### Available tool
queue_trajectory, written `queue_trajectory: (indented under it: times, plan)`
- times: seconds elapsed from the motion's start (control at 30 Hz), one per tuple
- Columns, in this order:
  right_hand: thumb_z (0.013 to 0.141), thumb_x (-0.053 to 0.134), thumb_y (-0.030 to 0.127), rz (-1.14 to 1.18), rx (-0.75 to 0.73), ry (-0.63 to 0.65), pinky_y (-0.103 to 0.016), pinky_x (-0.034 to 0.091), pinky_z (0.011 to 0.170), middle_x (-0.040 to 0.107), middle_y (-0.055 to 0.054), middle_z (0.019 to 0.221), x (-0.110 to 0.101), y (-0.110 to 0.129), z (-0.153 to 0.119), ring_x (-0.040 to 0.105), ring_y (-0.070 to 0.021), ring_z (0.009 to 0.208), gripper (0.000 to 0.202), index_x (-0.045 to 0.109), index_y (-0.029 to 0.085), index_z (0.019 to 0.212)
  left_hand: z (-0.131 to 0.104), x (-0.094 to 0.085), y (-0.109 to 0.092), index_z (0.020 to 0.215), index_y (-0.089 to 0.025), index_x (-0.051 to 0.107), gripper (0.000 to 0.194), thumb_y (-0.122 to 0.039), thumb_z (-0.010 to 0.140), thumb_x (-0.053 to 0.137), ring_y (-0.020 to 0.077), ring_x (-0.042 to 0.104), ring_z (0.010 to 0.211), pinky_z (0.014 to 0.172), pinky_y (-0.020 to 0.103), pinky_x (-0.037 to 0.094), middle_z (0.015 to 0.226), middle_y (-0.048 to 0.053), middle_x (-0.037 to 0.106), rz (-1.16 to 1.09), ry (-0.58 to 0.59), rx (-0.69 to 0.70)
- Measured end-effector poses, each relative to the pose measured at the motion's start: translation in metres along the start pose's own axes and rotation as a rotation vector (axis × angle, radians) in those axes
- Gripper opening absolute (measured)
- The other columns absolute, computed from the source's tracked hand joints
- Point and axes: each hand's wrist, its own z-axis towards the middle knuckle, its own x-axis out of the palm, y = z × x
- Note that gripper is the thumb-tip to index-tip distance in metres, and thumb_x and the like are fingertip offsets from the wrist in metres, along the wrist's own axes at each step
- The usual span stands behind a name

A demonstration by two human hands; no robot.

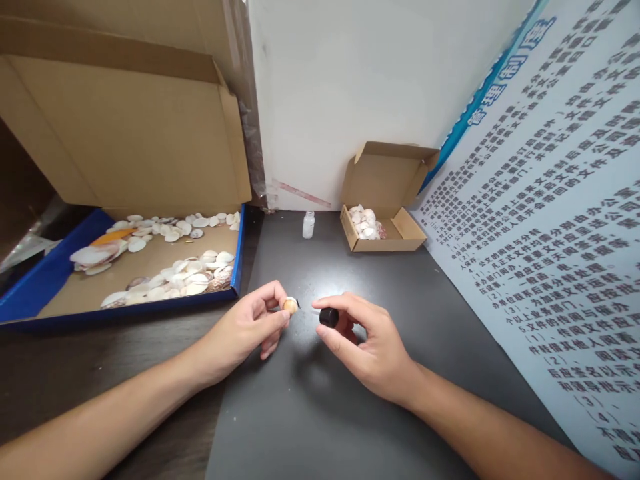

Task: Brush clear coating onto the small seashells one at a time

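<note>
My left hand [257, 319] pinches a small tan-and-white shell [290, 305] between thumb and forefinger, above the dark grey mat. A thin dark bit shows at the shell's right edge. Facing it from the right, my right hand [363, 333] grips a short black cylinder [329, 317], which looks like a cap, with its round end turned toward the shell. The two objects are a small gap apart. Farther back on the mat stands a small clear bottle [309, 225] with whitish contents or a pale label; which one I cannot tell.
At the left lies an open blue-edged cardboard box [239, 257] with many white shells [193, 277]. A smaller open box [387, 245] holding shells [366, 223] stands at the back right. A white wall panel [345, 87] rises behind, and a printed sheet [550, 200] slants along the right.
</note>
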Motion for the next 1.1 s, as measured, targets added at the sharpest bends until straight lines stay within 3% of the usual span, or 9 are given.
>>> queue_trajectory:
  times: [0.63, 1.1]
  plan:
    - [0.084, 0.063, 0.020, 0.013, 0.028, 0.029, -0.021, 0.045, 0.050, 0.062, 0.000, 0.075, 0.0001, 0.0009, -0.0004, 0.051, -0.0097, 0.054, 0.016, 0.066, 0.019, 0.100, 0.0010, -0.0024, 0.0022, 0.081, -0.019, 0.046, 0.024, -0.032, 0.087, 0.066, 0.0006, 0.036, 0.042, 0.039, 0.014, 0.038, 0.067, -0.009, 0.048, 0.002, 0.029, 0.010]
    - [0.089, 0.063, 0.024, 0.117, 0.053, -0.005, -0.021, 0.044, 0.053, 0.059, 0.002, 0.075, 0.0001, -0.0028, -0.0010, 0.052, -0.0100, 0.059, 0.016, 0.065, 0.021, 0.105, 0.0003, -0.0023, 0.0011, 0.081, -0.020, 0.043, 0.027, -0.033, 0.086, 0.066, 0.0022, 0.034, 0.041, 0.039, 0.014, 0.037, 0.057, -0.011, 0.043, 0.033, 0.037, 0.004]
